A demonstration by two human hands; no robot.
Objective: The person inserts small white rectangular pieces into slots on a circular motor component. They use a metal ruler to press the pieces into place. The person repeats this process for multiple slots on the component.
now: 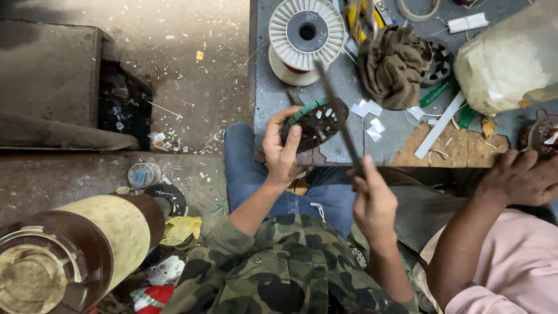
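Observation:
My left hand (282, 148) grips a round dark motor stator (317, 121) with a green rim, holding it at the near edge of the grey worktable (270, 93). My right hand (372, 200) holds a long thin dark blade-like tool (337, 116) that slants up across the stator toward the white wire spool (306, 35). Small white paper strips (369, 119) lie on the table just right of the stator. My sleeves are camouflage-patterned, and my jeans-clad knee sits below the table edge.
A second person in a pink shirt sits at the right, their hand (520, 177) near another stator (540, 134). A brown rag (392, 67), a plastic bag (508, 58), and white strips lie on the table. A large cylindrical drum (75, 250) stands at lower left on a littered floor.

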